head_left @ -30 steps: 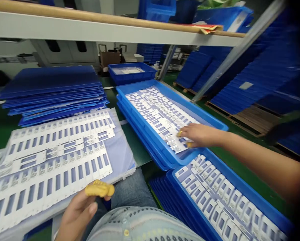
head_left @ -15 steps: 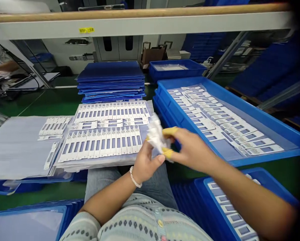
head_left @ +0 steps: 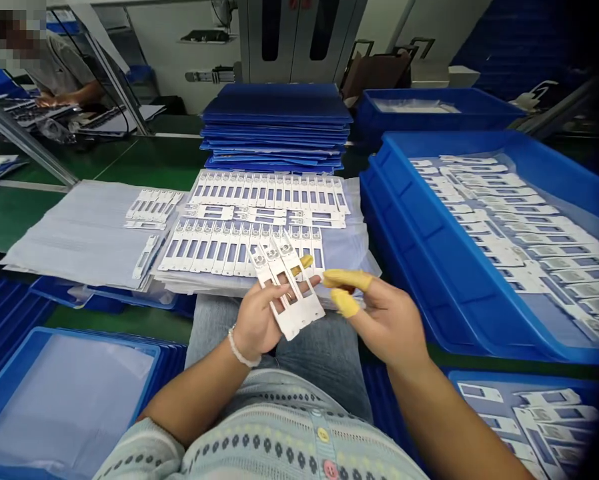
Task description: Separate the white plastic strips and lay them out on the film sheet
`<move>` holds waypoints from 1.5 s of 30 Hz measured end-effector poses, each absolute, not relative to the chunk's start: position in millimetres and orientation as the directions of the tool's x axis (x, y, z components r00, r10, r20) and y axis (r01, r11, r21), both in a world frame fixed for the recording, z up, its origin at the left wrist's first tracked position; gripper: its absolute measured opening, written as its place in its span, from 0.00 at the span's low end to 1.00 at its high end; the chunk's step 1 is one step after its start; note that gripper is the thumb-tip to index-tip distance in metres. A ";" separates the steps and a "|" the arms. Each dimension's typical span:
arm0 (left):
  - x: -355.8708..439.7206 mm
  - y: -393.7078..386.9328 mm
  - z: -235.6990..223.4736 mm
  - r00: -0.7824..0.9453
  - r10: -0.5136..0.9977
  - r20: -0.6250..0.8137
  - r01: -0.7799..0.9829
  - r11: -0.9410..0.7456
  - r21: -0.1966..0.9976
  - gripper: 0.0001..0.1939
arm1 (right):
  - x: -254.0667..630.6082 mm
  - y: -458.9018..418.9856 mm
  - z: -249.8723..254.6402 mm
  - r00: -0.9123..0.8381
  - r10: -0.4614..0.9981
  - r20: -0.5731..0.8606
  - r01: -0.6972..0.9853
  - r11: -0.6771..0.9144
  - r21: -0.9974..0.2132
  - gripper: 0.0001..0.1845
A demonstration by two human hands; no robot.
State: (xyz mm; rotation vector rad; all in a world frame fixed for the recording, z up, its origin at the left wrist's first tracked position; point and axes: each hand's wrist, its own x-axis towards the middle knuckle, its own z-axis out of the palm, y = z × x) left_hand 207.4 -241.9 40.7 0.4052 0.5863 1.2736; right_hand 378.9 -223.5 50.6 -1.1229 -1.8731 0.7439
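Note:
My left hand [head_left: 263, 319] is closed on several flat white plastic plates [head_left: 299, 308], fanned out, each with a rectangular window and a round detail at its far end. A finger with a yellow cover shows behind them. Just right of the plates, my right hand [head_left: 387, 313] has yellow finger covers on thumb and forefinger; these are apart with nothing between them. Beyond my left hand, rows of similar white plates [head_left: 239, 250] lie on a paper-covered stack [head_left: 347, 243]. A few more small plates [head_left: 152, 207] lie on the sheets to the left.
A blue tray [head_left: 399, 200] of white plates stands at right, with another blue tray [head_left: 454, 377] of plates below it. Blue sheets [head_left: 277, 107] are stacked at the back. A lined tray [head_left: 74, 393] sits lower left. Another person [head_left: 67, 67] works at far left.
The white plates, earlier a blurred bunch between both hands, are now fanned in my left hand, lower and to the left. My right hand has come away from them. The camera view has tilted down.

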 end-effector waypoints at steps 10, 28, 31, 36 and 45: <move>187.8 -246.7 65.1 0.509 0.861 -0.017 -0.714 0.433 0.550 0.21 | 374.9 -263.4 47.0 -0.307 0.928 0.209 -0.127 0.178 -0.976 0.26; 186.7 -256.2 91.8 0.525 0.845 -0.104 -0.622 0.464 0.631 0.25 | 378.1 -285.5 72.9 -0.301 0.940 0.158 -0.076 0.141 -0.987 0.27; 188.2 -257.1 93.9 0.573 0.817 -0.055 -0.619 0.477 0.624 0.21 | 381.5 -285.2 73.2 -0.344 0.914 0.216 -0.094 0.195 -0.976 0.27; 189.9 -257.9 91.1 0.609 0.793 -0.009 -0.642 0.499 0.582 0.24 | 382.7 -284.9 68.0 -0.386 0.885 0.260 -0.125 0.230 -0.965 0.28; 189.0 -259.9 87.0 0.593 0.800 0.093 -0.706 0.461 0.537 0.26 | 395.1 -284.6 64.7 -0.277 0.810 0.517 0.215 0.576 -0.789 0.28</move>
